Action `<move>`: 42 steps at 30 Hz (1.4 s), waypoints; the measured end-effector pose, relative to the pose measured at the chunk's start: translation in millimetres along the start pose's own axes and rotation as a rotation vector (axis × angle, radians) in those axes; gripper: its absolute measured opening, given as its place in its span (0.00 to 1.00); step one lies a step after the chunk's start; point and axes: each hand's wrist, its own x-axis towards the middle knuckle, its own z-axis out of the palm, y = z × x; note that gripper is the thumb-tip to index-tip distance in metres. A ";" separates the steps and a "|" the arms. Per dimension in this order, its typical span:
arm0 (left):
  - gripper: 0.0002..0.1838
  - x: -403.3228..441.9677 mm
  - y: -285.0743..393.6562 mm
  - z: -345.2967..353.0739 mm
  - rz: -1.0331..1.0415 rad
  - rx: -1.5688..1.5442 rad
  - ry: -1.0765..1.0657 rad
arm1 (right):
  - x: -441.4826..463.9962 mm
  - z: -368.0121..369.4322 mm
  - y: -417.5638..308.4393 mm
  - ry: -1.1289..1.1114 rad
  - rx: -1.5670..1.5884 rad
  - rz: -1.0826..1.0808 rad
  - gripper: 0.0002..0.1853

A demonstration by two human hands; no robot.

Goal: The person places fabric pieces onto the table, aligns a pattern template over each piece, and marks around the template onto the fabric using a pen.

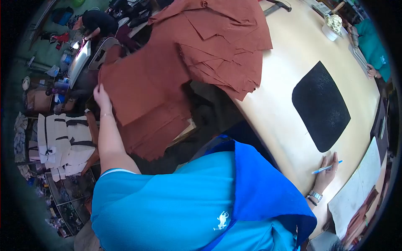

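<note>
Head view: black panel [321, 108] lies beside right hand [326, 175], clamped on pen [321, 169]; left hand [101, 99] pinches brown fabric [140, 85]; white tub [330, 34] holds pale mass [333, 22].

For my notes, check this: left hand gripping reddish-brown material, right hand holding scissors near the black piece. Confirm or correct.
Not scissors: the head view shows the right hand holding a pen near the black piece. The left hand grips reddish-brown material.

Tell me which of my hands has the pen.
Your right hand, with the blue pen beside the black piece; your left hand holds a reddish-brown sheet instead.
</note>
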 end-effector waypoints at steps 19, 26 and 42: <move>0.25 -167.7 202.5 255.6 1.226 0.456 -0.513 | -1.9 -2.4 -11.9 0.041 -0.053 -0.090 0.23; 0.09 -174.2 235.8 309.8 1.036 0.212 -0.665 | -1.9 -3.2 -11.7 0.079 -0.024 -0.096 0.24; 0.13 -546.4 321.6 234.4 1.178 -0.939 -1.613 | -26.7 10.2 -85.9 0.118 -0.058 -0.538 0.24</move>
